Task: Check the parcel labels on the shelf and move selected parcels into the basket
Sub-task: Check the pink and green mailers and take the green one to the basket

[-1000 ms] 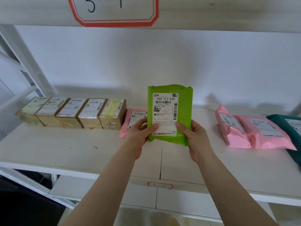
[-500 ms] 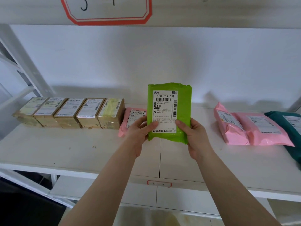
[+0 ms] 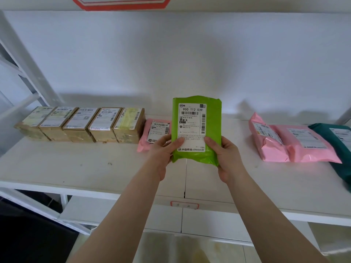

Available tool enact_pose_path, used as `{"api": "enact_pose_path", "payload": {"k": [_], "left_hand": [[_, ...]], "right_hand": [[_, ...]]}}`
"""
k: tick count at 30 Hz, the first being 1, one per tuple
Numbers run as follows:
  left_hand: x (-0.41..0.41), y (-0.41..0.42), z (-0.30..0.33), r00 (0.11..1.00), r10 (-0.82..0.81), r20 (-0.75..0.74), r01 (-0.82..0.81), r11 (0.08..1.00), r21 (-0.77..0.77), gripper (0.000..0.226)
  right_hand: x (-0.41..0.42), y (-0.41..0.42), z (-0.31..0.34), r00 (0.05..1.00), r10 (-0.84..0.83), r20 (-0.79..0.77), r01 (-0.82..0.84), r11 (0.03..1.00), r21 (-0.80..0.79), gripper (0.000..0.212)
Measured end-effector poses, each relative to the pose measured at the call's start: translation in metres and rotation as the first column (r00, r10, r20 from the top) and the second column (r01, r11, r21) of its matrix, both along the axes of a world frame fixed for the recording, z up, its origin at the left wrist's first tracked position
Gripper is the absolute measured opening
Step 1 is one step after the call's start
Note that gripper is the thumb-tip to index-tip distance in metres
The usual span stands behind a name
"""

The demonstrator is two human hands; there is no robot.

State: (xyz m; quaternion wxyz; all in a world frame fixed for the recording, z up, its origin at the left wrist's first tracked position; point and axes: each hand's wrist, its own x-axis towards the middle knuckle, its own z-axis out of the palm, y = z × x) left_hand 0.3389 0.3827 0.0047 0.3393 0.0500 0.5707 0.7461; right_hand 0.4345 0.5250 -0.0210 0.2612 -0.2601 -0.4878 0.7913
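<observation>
You have the green parcel (image 3: 196, 130) upright above the shelf (image 3: 76, 168), label facing you, your left hand (image 3: 161, 154) and right hand (image 3: 226, 156) each pinching a lower corner, thumbs on the label's bottom edge and fingers curled behind. Keep it square to your eyes and slide both thumbs lower so no printed line is covered while you read the code at the top. The soft bag will likely sag, so support it from behind. No basket is in view; decide before you turn away
</observation>
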Motion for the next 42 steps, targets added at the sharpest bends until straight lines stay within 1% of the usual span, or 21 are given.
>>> {"api": "enact_pose_path", "payload": {"k": [5,10,13,18,22,25,28,30,34,37,40,42], "left_hand": [[0.004,-0.01,0.0,1.0,-0.029,-0.007,0.029,1.0,-0.002,0.036],[0.003,-0.022,0.004,0.996,-0.085,-0.002,0.085,0.996,0.01,0.041],[0.003,-0.033,0.005,0.993,-0.114,-0.011,0.115,0.993,0.034,0.031],[0.008,-0.055,0.0,0.983,-0.184,-0.027,0.184,0.983,0.019,0.035],[0.021,-0.065,-0.01,0.972,-0.235,-0.026,0.236,0.972,0.015,0.032],[0.035,-0.063,-0.018,0.95,-0.31,-0.028,0.31,0.951,-0.012,0.026],[0.055,-0.054,-0.022,0.932,-0.363,-0.001,0.363,0.932,-0.012,0.024],[0.072,-0.045,-0.024,0.915,-0.404,-0.003,0.404,0.915,-0.017,0.025],[0.113,-0.021,-0.022,0.862,-0.507,-0.029,0.506,0.862,-0.032,0.038],[0.149,0.002,-0.018,0.818,-0.573,-0.05,0.571,0.82,-0.042,0.039],[0.204,0.03,-0.019,0.75,-0.657,-0.078,0.654,0.754,-0.063,0.038],[0.251,0.047,-0.021,0.695,-0.714,-0.085,0.71,0.701,-0.071,0.038]], "right_hand": [[0.007,-0.01,0.002,1.0,-0.017,0.011,0.017,1.0,0.005,0.032],[0.013,-0.027,0.007,0.999,-0.052,0.015,0.052,0.998,0.019,0.029],[0.019,-0.043,0.008,0.997,-0.082,0.018,0.081,0.996,0.023,0.027],[0.033,-0.074,0.002,0.992,-0.124,0.037,0.123,0.992,0.024,0.026],[0.053,-0.094,-0.005,0.983,-0.177,0.053,0.177,0.984,0.0,0.024],[0.076,-0.102,-0.008,0.971,-0.232,0.065,0.233,0.972,-0.02,0.024],[0.104,-0.104,-0.01,0.953,-0.289,0.09,0.291,0.957,-0.015,0.024],[0.126,-0.103,-0.01,0.936,-0.335,0.108,0.338,0.941,-0.01,0.024],[0.175,-0.094,-0.01,0.895,-0.432,0.113,0.435,0.9,-0.003,0.027],[0.216,-0.085,-0.009,0.865,-0.492,0.099,0.495,0.869,-0.007,0.026],[0.275,-0.073,-0.012,0.813,-0.576,0.09,0.58,0.814,-0.032,0.022],[0.325,-0.067,-0.017,0.766,-0.635,0.099,0.641,0.766,-0.051,0.025]]}}
